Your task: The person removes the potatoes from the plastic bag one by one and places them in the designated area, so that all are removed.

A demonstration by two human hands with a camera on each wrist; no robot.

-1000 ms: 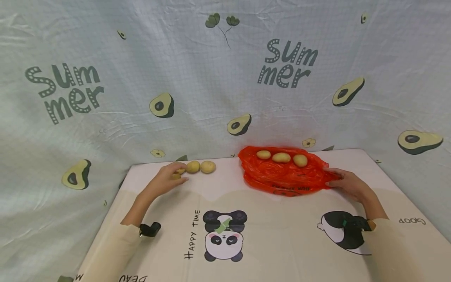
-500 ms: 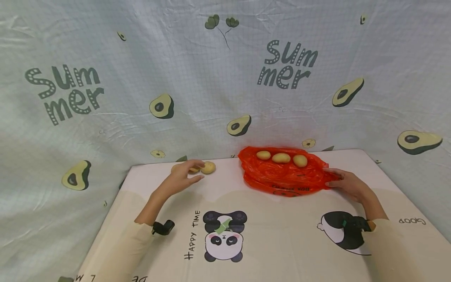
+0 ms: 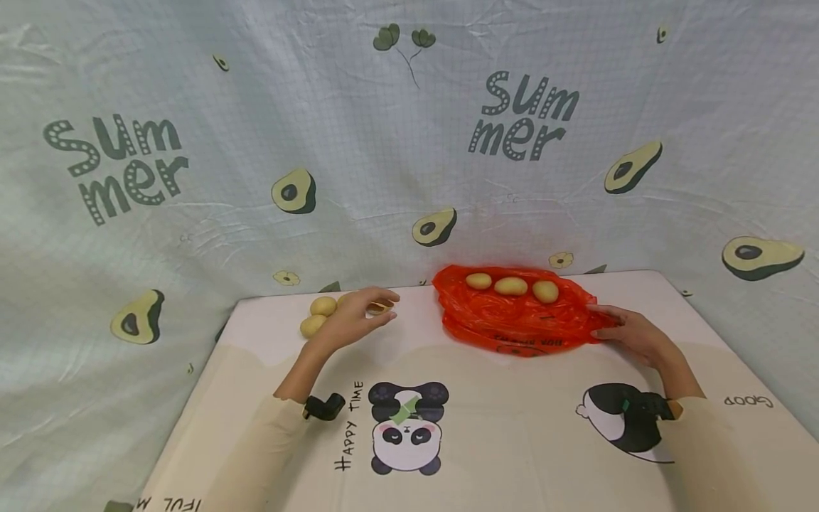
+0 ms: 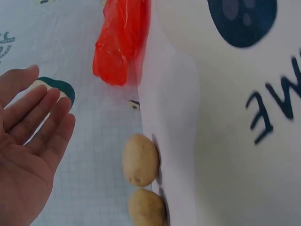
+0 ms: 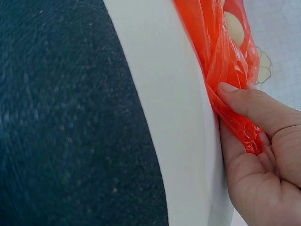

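Note:
In the head view my left hand hovers over a row of potatoes at the back left, fingers extended and slightly bent, holding nothing. It partly covers one potato and another behind it; two more potatoes show to its left. The left wrist view has the bare palm beside two potatoes. My right hand grips the right end of a red plastic bag, its thumb and fingers closed round the gathered film. Three potatoes sit in a line at the bag's mouth.
A light tablecloth with a printed panda covers the table. Right behind the bag and potatoes hangs a curtain with avocado prints. Each wrist carries a black strapped device.
My left hand has moved right along the row of potatoes, uncovering those at the left end. The right hand and the red bag have stayed in place.

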